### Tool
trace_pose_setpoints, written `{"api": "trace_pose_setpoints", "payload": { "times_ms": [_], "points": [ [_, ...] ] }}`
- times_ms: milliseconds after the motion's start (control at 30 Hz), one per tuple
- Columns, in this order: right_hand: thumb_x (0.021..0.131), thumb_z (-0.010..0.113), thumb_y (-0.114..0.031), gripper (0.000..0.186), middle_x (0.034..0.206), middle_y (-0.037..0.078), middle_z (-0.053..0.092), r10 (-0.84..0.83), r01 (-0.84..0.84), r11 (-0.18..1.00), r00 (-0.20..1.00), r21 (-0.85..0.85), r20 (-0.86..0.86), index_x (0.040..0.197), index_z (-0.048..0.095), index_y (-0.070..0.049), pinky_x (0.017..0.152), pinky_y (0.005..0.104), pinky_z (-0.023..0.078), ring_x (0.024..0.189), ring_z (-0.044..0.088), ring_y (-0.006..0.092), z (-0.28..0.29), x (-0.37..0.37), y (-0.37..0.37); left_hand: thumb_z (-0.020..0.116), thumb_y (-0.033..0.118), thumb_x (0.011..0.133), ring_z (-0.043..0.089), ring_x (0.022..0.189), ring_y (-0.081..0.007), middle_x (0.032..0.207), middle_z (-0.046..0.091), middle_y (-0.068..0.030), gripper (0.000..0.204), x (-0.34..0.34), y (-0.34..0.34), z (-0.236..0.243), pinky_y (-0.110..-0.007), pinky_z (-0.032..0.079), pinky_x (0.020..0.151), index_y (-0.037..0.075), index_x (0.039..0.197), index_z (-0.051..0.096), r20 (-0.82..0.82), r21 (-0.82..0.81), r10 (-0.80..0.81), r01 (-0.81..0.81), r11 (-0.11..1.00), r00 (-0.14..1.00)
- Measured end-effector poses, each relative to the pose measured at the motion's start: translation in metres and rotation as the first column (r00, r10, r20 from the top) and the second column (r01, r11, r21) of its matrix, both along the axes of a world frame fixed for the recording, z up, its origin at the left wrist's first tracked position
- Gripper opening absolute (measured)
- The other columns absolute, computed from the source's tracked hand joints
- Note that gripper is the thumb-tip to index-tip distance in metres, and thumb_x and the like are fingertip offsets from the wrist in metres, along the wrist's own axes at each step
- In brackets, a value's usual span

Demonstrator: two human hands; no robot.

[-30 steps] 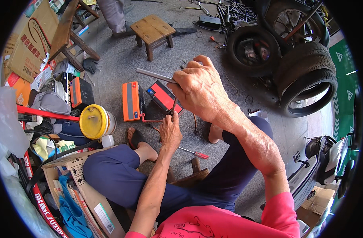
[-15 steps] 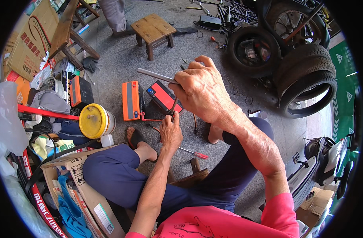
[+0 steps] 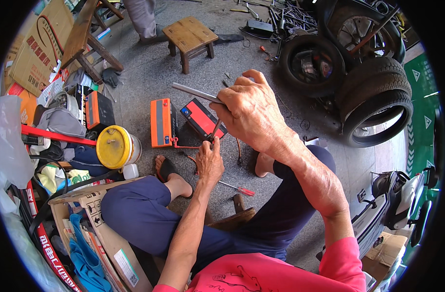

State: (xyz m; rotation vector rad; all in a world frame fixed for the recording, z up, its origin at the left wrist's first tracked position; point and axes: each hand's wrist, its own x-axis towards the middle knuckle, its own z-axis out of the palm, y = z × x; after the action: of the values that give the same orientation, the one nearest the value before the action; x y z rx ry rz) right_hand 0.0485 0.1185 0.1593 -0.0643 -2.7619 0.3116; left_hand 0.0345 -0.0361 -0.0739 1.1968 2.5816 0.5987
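Observation:
My right hand [image 3: 254,114] is closed around the crossbar of a steel T-handle wrench [image 3: 195,92], its free end pointing to the far left. From under that fist a thin shaft slants down to the fingertips of my left hand [image 3: 209,163]. Those fingers are pinched together at the near edge of a black battery with a red top [image 3: 203,117]; what lies between them is mostly hidden. Just left stands a battery with an orange and grey top [image 3: 161,122]. A red cable [image 3: 186,146] runs from its near corner toward my left fingers.
On the floor between my feet lies a red-handled screwdriver [image 3: 245,191]. Left of the batteries are a yellow-lidded bucket [image 3: 116,147] and another battery [image 3: 99,111]. A wooden stool [image 3: 189,35] stands ahead, near a person's leg [image 3: 140,19]. Tyres [image 3: 378,109] are piled at right.
Very little differs. The wrench's crossbar and my right hand have shifted slightly to the right; my left hand stays at the battery edge.

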Motion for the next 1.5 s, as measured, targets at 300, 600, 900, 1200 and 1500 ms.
{"api": "trace_pose_setpoints", "payload": {
  "times_ms": [300,600,900,1200,1500],
  "points": [
    [0.081,0.068,-0.016,0.013,0.071,0.008,0.067,0.073,-0.073,0.997,0.997,-0.012,0.004,0.075,0.067,-0.004,0.101,0.0471,0.036,0.083,0.064,0.0253,0.001,0.002,-0.005,0.067,0.004,0.077,0.049,0.110,-0.0390,0.133,0.040,-0.0215,0.070,0.004,-0.001,-0.006,-0.050,0.044,0.090,0.006,0.142,0.042,-0.045,-0.046,0.030,-0.032,0.998,0.999],
    [0.068,0.068,-0.014,0.013,0.072,0.010,0.066,0.172,-0.171,0.985,0.983,0.025,-0.070,0.076,0.063,-0.005,0.089,0.0430,0.042,0.085,0.065,0.0265,-0.007,-0.006,-0.019,0.068,0.000,0.074,0.052,0.109,-0.0429,0.139,0.036,-0.0241,0.068,0.002,-0.002,-0.037,-0.050,0.046,0.091,0.004,0.137,0.044,-0.010,0.099,-0.008,0.009,0.995,1.000],
    [0.068,0.068,-0.013,0.014,0.066,0.014,0.063,0.106,-0.105,0.994,0.994,-0.036,0.008,0.075,0.059,-0.003,0.075,0.0405,0.045,0.074,0.066,0.0303,-0.001,-0.009,-0.024,0.072,0.001,0.072,0.051,0.113,-0.0434,0.141,0.033,-0.0230,0.072,0.000,-0.003,-0.032,-0.050,0.047,0.092,0.004,0.138,0.042,0.003,0.114,-0.032,0.032,0.993,0.999],
    [0.091,0.061,-0.022,0.026,0.062,0.015,0.057,-0.046,0.063,0.991,0.989,-0.115,0.143,0.074,0.056,-0.003,0.074,0.0459,0.045,0.067,0.060,0.0368,0.000,-0.008,-0.012,0.066,0.002,0.077,0.050,0.114,-0.0412,0.148,0.030,-0.0253,0.073,0.004,-0.002,-0.010,-0.049,0.046,0.093,0.002,0.145,0.038,0.022,0.001,-0.009,0.009,1.000,1.000],
    [0.092,0.062,-0.023,0.026,0.062,0.014,0.057,-0.039,0.042,0.998,0.997,-0.053,0.066,0.074,0.056,-0.004,0.074,0.0431,0.044,0.067,0.060,0.0345,-0.005,-0.004,-0.005,0.064,0.002,0.080,0.047,0.120,-0.0415,0.149,0.029,-0.0279,0.070,0.005,-0.003,-0.014,-0.049,0.043,0.097,0.003,0.145,0.038,-0.009,0.044,0.005,-0.004,0.999,1.000]
  ]
}}
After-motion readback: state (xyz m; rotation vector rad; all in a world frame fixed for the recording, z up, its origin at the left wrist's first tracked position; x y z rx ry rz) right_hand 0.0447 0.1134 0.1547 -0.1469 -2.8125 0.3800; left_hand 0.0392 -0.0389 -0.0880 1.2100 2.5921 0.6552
